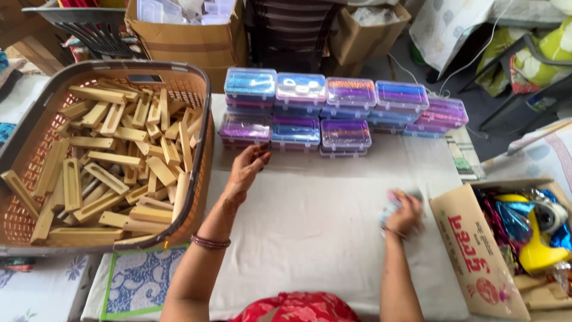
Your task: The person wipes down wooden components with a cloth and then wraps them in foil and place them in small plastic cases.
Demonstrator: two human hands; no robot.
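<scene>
Covering table (333, 250), white cloth (310, 209) (cartons (190, 36) behind)

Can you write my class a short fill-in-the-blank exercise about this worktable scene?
1. The basket on the left is full of ____ blocks.
2. The clear plastic boxes are stacked at the ____ edge of the white cloth.
3. The right hand holds a small item beside an open ____ box.
4. The left hand is ____, holding nothing.

Missing words: wooden; far; cardboard; open

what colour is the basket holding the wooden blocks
Orange mesh walls with a dark brown rim, the basket shows best in the head view.
</scene>
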